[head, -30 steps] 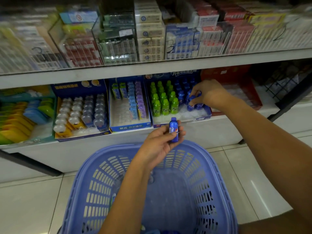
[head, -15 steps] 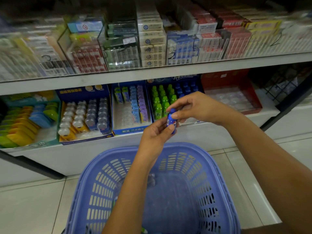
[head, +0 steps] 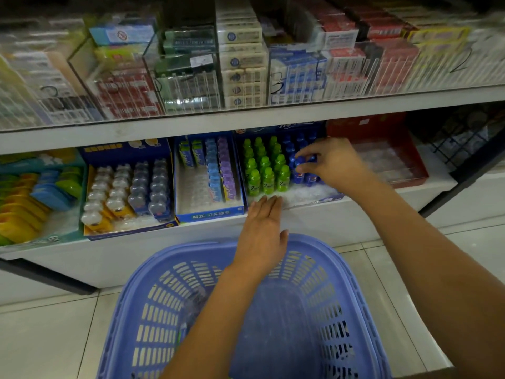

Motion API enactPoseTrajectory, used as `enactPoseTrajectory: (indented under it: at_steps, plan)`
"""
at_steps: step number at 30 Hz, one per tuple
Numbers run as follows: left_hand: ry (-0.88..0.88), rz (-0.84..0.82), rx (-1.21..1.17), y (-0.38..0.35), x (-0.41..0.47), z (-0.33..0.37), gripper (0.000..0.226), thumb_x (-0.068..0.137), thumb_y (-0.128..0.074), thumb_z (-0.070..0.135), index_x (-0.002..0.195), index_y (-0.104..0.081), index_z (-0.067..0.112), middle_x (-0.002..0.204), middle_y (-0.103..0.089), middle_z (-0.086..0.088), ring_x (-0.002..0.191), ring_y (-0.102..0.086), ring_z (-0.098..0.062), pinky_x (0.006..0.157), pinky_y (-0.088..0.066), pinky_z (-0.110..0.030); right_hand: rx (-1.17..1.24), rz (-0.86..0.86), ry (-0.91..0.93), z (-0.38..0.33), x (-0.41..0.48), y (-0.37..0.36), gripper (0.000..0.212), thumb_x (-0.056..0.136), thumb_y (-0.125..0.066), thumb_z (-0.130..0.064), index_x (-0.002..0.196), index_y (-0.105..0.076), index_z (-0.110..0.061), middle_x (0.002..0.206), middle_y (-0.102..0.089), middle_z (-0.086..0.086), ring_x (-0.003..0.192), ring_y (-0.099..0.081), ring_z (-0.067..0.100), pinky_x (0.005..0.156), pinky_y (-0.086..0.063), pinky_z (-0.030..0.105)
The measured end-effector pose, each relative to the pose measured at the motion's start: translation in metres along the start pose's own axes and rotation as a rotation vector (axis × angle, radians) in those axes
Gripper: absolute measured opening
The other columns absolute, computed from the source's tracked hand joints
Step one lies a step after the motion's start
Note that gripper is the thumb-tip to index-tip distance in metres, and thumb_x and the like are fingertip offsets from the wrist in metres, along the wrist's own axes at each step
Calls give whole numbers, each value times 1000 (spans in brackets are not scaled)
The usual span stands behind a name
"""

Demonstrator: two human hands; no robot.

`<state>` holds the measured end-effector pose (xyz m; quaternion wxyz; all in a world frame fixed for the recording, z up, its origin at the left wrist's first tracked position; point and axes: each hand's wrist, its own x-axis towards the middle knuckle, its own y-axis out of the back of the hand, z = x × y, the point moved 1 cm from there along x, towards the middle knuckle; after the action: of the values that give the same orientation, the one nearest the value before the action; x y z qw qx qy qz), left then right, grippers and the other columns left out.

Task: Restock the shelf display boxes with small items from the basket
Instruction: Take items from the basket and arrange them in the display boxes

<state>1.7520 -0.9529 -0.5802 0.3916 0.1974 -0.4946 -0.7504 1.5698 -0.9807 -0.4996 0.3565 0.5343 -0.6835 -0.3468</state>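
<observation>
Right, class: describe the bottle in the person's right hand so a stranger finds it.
On the lower shelf, find the display box left of the red box. In its blue rows, beside the green bottles, the blue bottle is the only one the right hand pinches.

Basket lavender-blue, slotted; bottles green and blue; display box red.

The upper shelf hangs low over the display box, leaving a narrow gap above; green bottles crowd its left rows; the right hand, pinching a blue bottle, fills the right rows; the front strip lies bare, the left hand at its lip.
</observation>
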Motion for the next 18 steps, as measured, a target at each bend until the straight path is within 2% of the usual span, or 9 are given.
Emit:
enactPoseTrajectory:
  at_steps: [1,4,9,14,18]
  plan:
    - [-5,2,-11,1,1,-1,65,96,-50,25,151,-17,11,158,-20,-6,146,-11,-19,118,2,-27,-5,-5,0,1,2,-3,29,78,-75,-22,106,-72,-15,100,-69,6,75,-52,8,70,-37,14]
    - [-9,-12,-41,3,2,-3,65,96,-50,24,151,-18,12,157,-21,-5,146,-12,-18,117,1,-25,-77,-63,-27,2,9,-3,33,80,-73,-26,111,-70,-17,108,-69,7,84,-57,14,75,-38,19]
    - [-4,-17,-41,1,1,-2,64,96,-49,26,151,-18,12,158,-20,-5,146,-11,-18,117,1,-25,-112,-157,-83,5,15,-3,38,79,-74,-25,115,-67,-19,118,-66,6,103,-61,20,80,-38,17]
    - [-2,-36,-48,0,0,-4,65,97,-50,27,151,-17,13,158,-18,-5,147,-9,-18,116,1,-24,-199,-213,-50,3,15,-7,39,82,-71,-30,119,-66,-20,115,-66,5,101,-58,18,77,-36,20]
    - [-14,-150,-29,10,-2,-4,66,98,-47,28,152,-11,14,160,-10,-2,147,-3,-16,116,2,-23,-230,-248,-46,-4,11,3,42,78,-74,-32,117,-67,-17,115,-67,7,102,-61,21,79,-41,22]
